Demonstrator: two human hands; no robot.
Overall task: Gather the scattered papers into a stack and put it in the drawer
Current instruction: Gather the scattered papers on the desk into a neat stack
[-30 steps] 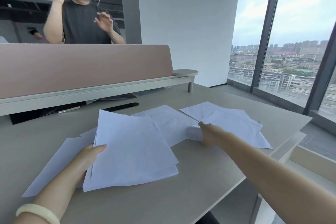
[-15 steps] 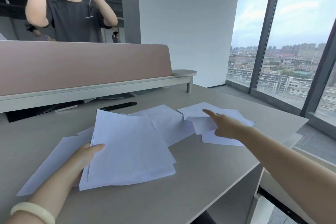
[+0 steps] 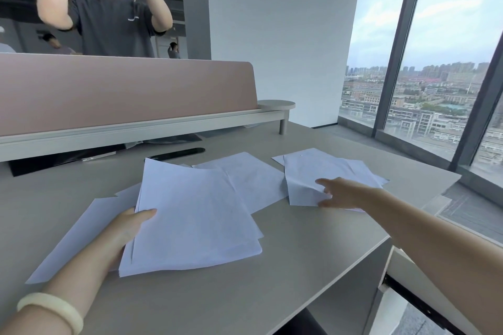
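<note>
White papers lie scattered over the grey desk [image 3: 285,266]. My left hand [image 3: 128,228] grips the left edge of a loose stack of sheets [image 3: 196,215], thumb on top. More sheets [image 3: 68,236] lie under it to the left, and one sheet [image 3: 253,179] lies behind it. My right hand [image 3: 340,193] rests on a bunch of papers [image 3: 313,174] at the right, fingers spread and pressing them down. The sheet under it is creased. An open drawer [image 3: 413,280] sticks out below the desk's right edge.
A pink divider panel [image 3: 122,90] on a white shelf rail runs along the back of the desk. A black pen-like object [image 3: 177,154] lies behind the papers. A person in a dark shirt stands beyond the divider. Large windows are to the right.
My right hand has dragged the right-hand papers leftward, toward the middle, bunching and creasing them. My left hand keeps hold of the stack.
</note>
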